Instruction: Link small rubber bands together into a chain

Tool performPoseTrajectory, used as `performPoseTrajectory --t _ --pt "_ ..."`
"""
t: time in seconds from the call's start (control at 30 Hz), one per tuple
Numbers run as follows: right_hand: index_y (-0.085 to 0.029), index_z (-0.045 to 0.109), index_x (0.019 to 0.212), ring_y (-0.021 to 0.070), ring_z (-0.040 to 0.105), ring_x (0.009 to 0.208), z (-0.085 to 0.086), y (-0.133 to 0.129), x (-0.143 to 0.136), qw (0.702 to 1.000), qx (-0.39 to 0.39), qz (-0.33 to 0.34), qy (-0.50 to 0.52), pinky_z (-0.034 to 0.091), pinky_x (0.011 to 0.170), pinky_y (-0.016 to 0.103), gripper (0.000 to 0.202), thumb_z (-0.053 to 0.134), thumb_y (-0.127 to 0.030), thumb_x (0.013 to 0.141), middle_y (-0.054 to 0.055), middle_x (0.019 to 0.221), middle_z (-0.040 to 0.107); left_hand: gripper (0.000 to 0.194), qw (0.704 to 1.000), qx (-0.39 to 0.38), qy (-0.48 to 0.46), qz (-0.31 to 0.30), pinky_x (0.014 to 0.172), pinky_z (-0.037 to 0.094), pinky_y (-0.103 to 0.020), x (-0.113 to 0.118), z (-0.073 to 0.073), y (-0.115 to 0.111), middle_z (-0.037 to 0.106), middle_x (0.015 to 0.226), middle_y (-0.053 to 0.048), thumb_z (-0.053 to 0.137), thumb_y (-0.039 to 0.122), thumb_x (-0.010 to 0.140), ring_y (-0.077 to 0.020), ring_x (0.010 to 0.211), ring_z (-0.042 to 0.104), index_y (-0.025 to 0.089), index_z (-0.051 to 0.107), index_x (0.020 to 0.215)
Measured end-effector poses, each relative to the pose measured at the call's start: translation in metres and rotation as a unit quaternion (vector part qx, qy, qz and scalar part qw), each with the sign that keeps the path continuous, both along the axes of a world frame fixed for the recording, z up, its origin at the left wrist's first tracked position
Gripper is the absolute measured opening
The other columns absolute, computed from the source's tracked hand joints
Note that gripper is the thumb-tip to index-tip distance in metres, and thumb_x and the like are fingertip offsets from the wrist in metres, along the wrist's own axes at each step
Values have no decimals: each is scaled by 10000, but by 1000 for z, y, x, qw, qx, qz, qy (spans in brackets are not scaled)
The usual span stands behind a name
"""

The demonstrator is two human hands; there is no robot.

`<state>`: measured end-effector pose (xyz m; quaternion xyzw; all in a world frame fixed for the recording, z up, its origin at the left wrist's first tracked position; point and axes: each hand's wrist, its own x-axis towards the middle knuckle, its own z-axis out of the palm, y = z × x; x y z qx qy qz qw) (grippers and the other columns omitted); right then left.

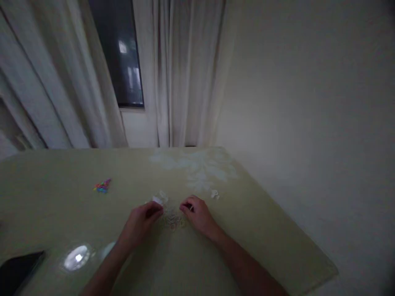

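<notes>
Between my hands, on the table (197,246), lies a small pile of thin pale rings or loops (173,221), too blurred to name surely. My left hand (142,218) is at the pile's left side, thumb and fingers pinched together. Just beyond its fingertips is a crumpled, clear and white piece, like a small plastic bag (161,198). On the pile's right side my right hand (197,211) is closed in a pinch, with a small whitish bit showing at its curled fingers. What lies within either pinch is too small to make out.
A cluster of small bright-coloured pieces (102,186) lies to the left. Several small white pieces (215,194) are to the right of my right hand. A dark flat object (20,271) is at the lower left. Curtains (191,74) and a wall (302,102) stand behind the table.
</notes>
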<state>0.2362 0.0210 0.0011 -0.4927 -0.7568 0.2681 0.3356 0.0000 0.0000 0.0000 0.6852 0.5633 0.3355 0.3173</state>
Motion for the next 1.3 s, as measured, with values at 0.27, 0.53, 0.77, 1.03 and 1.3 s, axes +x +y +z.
performPoseTrajectory --t 0.27,0.53,0.77,1.03,1.3 --pt "-162 758 1169 217 638 1057 -5 -9 3 997 8 45 -66 485 951 300 308 820 -275 890 88 1106 680 356 998 10 52 -19 828 548 -336 6 -23 -4 796 1070 -100 556 281 848 -253 885 736 205 794 1102" --pt "-211 734 1265 222 618 1085 -2 -16 -5 989 -11 113 -96 491 993 288 378 811 -275 900 81 1141 630 366 996 12 63 -56 849 545 -348 23 -29 -8 711 1086 -122 603 254 852 -251 905 695 179 745 1181" --pt "-176 789 1090 190 650 990 -10 -12 -20 993 7 80 -90 496 923 256 158 659 -156 1002 74 1038 674 267 994 66 89 -2 817 519 -370 37 -25 -8 707 960 -117 501 306 934 -271 882 680 180 736 949" --pt "-211 791 1090 197 711 977 -14 -6 -8 997 30 69 -11 509 917 278 198 678 -108 965 51 1039 781 274 995 80 51 -7 806 539 -351 29 -21 -11 768 966 -85 473 314 926 -255 881 719 222 729 963" --pt "-189 769 1168 199 733 967 -4 -3 6 996 -15 77 43 536 891 298 267 567 -131 1003 68 1050 790 324 993 96 46 57 697 565 -306 2 -13 -6 760 1022 -64 519 426 929 -199 710 719 233 738 1070"
